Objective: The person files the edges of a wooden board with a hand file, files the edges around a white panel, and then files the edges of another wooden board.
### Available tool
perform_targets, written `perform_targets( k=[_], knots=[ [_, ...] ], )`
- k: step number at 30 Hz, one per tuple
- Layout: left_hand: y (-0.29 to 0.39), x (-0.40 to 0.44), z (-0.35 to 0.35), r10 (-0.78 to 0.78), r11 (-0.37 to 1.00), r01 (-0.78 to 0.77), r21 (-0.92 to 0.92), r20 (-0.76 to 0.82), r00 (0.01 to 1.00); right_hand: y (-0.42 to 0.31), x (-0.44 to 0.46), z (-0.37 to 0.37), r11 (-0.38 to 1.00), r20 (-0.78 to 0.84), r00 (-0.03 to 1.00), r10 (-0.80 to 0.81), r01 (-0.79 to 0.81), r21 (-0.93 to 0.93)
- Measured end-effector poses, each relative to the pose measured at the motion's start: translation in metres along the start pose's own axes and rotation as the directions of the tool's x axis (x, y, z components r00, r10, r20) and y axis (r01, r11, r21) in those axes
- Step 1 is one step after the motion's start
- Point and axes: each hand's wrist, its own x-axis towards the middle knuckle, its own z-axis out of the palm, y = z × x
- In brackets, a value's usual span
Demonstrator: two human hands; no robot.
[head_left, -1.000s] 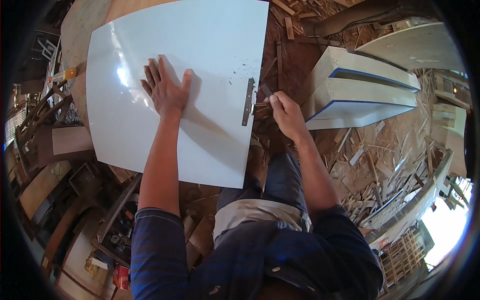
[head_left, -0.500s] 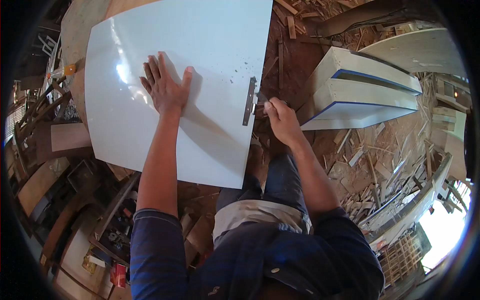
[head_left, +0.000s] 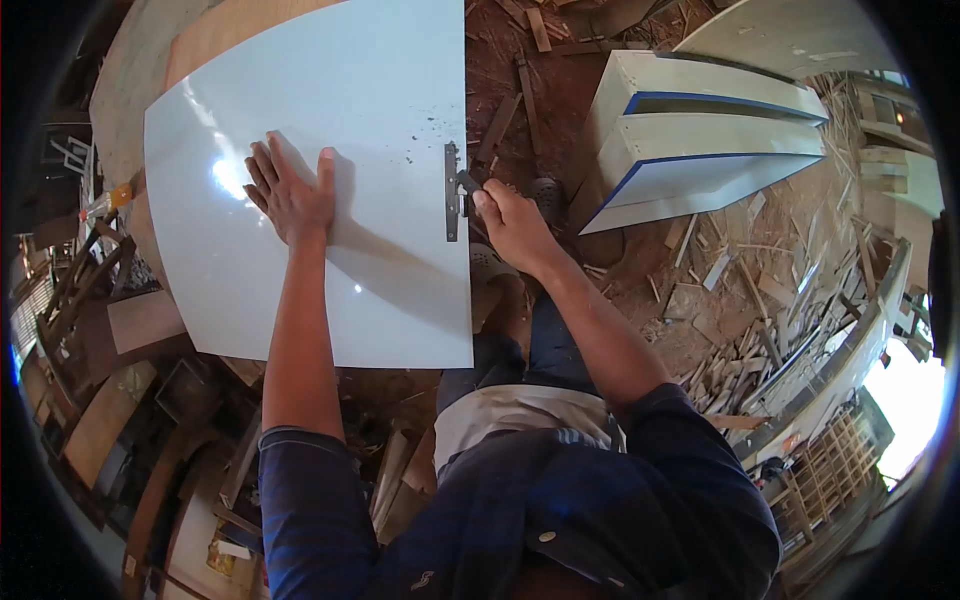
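A white glossy panel [head_left: 390, 300] lies in front of me. On it my left hand [head_left: 295, 200] rests flat with fingers spread. Along the panel's right edge sits a narrow dark metal strip [head_left: 451, 205] with small holes. My right hand [head_left: 512, 222] is closed just off that edge, thumb and fingers pinching a dark flat piece [head_left: 468, 182] that reaches to the strip. Whether this piece is joined to the strip, I cannot tell. Small dark flecks [head_left: 430, 128] are scattered on the panel above the strip.
Two pale box-like pieces with blue edges [head_left: 720, 140] stand to the right, near a curved board [head_left: 800, 40]. Wood scraps [head_left: 740, 360] litter the floor. At the left are an orange-handled tool [head_left: 118, 195] and stacked wooden parts [head_left: 120, 420].
The panel and both hands appear further left in view, as the camera has turned. My left hand stays flat on the panel, and my right hand keeps its grip beside the strip.
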Motion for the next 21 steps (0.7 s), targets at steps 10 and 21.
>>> perform_targets(
  k=[10, 21],
  knots=[
    [-0.003, -0.001, 0.005, 0.029, 0.999, -0.028, 0.02, -0.02, 0.999, -0.001, -0.013, -0.001, 0.999, 0.0, 1.0, 0.023, -0.023, 0.048],
    [-0.003, 0.001, 0.002, 0.012, 0.999, -0.012, 0.031, -0.002, 1.0, 0.015, -0.019, 0.004, 0.989, -0.196, 0.978, -0.071, 0.095, 0.116]
  ],
)
